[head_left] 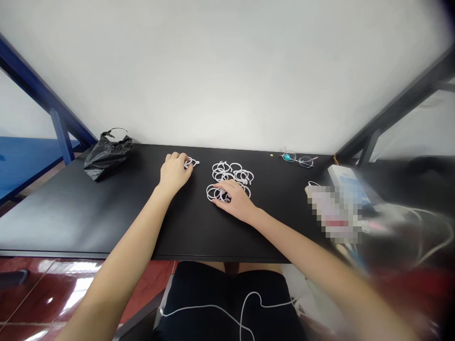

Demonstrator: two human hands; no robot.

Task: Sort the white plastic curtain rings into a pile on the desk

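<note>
On the black table [199,227], several thin white rings [244,176] with small knobs at their ends lie in an overlapping pile. My right hand [236,201] reaches over the near side of this pile, its thumb and fingers curved around some of the rings. To the left of the pile, my left hand [174,173] rests on the table. Its fingers and thumb curl over a smaller group of white rings [192,162], which it partly hides.
A crumpled black plastic bag [108,154] stands at the back left. Eyeglasses [297,158] lie near the wall at the right. Closer on that side are a white box [348,182], a blurred-out phone-like object [332,213] and cables. A white cord [213,307] crosses my lap.
</note>
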